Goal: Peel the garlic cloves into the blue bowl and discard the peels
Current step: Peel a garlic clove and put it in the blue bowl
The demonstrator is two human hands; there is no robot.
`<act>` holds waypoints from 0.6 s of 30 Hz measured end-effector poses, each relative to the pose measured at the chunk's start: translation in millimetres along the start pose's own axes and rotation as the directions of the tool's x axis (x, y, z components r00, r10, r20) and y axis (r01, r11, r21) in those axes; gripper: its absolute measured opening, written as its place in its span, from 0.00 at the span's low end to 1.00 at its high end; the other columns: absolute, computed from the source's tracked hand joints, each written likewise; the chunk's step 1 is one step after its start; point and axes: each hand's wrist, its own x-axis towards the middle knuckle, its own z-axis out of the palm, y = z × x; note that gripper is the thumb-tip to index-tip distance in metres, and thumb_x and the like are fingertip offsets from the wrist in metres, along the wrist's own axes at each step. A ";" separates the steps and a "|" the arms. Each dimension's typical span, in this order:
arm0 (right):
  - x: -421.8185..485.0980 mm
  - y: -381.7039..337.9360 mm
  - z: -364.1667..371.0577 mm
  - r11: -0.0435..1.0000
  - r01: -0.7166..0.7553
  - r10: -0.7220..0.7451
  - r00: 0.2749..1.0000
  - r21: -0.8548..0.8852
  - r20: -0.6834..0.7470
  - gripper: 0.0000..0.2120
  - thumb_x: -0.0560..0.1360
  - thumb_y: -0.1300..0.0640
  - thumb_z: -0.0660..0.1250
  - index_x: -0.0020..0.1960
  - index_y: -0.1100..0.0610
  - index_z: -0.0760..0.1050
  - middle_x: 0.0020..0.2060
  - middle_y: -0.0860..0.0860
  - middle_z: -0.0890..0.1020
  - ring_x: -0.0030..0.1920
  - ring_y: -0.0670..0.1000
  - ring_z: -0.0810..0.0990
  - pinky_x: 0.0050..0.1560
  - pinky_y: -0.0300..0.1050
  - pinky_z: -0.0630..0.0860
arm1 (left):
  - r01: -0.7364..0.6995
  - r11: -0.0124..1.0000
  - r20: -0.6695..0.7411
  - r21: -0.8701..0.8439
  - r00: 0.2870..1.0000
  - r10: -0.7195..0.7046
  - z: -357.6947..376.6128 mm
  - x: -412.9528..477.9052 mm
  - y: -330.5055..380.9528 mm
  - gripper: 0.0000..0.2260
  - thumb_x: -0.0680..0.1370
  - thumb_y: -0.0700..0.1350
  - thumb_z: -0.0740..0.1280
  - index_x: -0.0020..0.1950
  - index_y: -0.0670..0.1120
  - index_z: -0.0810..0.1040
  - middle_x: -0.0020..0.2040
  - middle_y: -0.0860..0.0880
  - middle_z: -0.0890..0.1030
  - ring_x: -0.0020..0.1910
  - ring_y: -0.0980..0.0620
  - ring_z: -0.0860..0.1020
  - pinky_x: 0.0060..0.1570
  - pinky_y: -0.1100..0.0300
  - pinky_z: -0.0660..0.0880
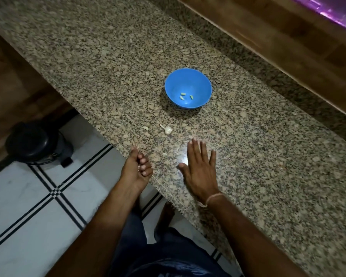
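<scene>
The left hand is cupped at the counter edge, its contents hidden, while the right hand is spread flat, beyond which garlic and bowl are seen.

1. The left hand is cupped, its fingers curled in toward the palm and the thumb pointing forward.
2. The right hand is flat, palm down, with fingers straight and slightly spread and the thumb out to the left.
3. Both forearms are bare and reach forward.
4. A thin band circles the right wrist.
</scene>
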 end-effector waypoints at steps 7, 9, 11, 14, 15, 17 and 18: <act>7.2 -49.2 8.7 0.989 0.136 -0.137 0.991 0.060 0.008 0.33 0.87 0.36 0.43 0.85 0.51 0.38 0.84 0.47 0.36 0.82 0.52 0.30 0.80 0.68 0.36 | -0.012 1.000 -0.002 0.016 1.000 0.012 2.0 -2.3 -1.2 0.22 0.85 0.60 0.56 0.36 0.49 0.67 0.26 0.53 0.66 0.19 0.57 0.61 0.18 0.66 0.57; 3.7 -45.0 2.6 0.987 0.093 -0.092 0.996 0.129 -0.010 0.34 0.86 0.35 0.41 0.85 0.51 0.35 0.83 0.48 0.34 0.82 0.51 0.29 0.81 0.65 0.33 | -0.009 1.000 0.008 0.010 1.000 0.009 0.2 -1.9 1.2 0.22 0.85 0.60 0.56 0.36 0.49 0.67 0.26 0.53 0.66 0.20 0.57 0.61 0.18 0.66 0.57; -3.3 -34.7 -0.8 0.992 0.025 -0.022 0.999 0.121 -0.024 0.35 0.85 0.34 0.36 0.85 0.53 0.34 0.83 0.50 0.35 0.82 0.51 0.28 0.81 0.64 0.32 | -0.011 1.000 0.010 0.003 1.000 0.011 -1.8 -1.4 3.4 0.22 0.86 0.59 0.55 0.36 0.49 0.67 0.26 0.53 0.66 0.20 0.57 0.62 0.18 0.66 0.57; -11.4 -29.7 2.5 1.000 0.016 -0.016 1.000 0.013 -0.002 0.35 0.85 0.34 0.37 0.85 0.53 0.37 0.84 0.50 0.36 0.82 0.54 0.29 0.80 0.67 0.33 | -0.013 1.000 0.002 0.007 1.000 0.013 -0.6 -2.1 2.8 0.22 0.86 0.59 0.56 0.36 0.49 0.67 0.26 0.53 0.66 0.20 0.57 0.62 0.18 0.66 0.57; -9.6 -34.3 4.5 0.999 0.035 -0.035 0.999 0.004 0.008 0.34 0.86 0.35 0.39 0.85 0.52 0.36 0.84 0.50 0.36 0.82 0.55 0.30 0.80 0.68 0.33 | -0.014 1.000 0.000 0.007 1.000 0.014 0.4 -2.6 2.3 0.22 0.85 0.60 0.56 0.36 0.49 0.67 0.26 0.53 0.66 0.20 0.57 0.62 0.18 0.66 0.57; -1.6 -46.9 6.7 0.996 0.084 -0.085 0.996 0.031 0.015 0.34 0.86 0.36 0.41 0.85 0.50 0.35 0.84 0.49 0.35 0.82 0.55 0.30 0.79 0.68 0.32 | -0.009 1.000 -0.005 0.008 1.000 0.009 2.7 -3.7 1.9 0.23 0.85 0.60 0.56 0.35 0.49 0.67 0.26 0.53 0.66 0.20 0.57 0.61 0.18 0.66 0.57; 3.0 -52.2 7.6 0.993 0.109 -0.110 0.994 0.050 0.011 0.34 0.86 0.36 0.42 0.85 0.50 0.35 0.84 0.49 0.35 0.82 0.55 0.30 0.79 0.68 0.32 | -0.007 1.000 -0.005 0.012 1.000 0.007 3.8 -3.9 2.0 0.23 0.85 0.60 0.56 0.36 0.49 0.67 0.26 0.53 0.66 0.20 0.57 0.61 0.18 0.66 0.57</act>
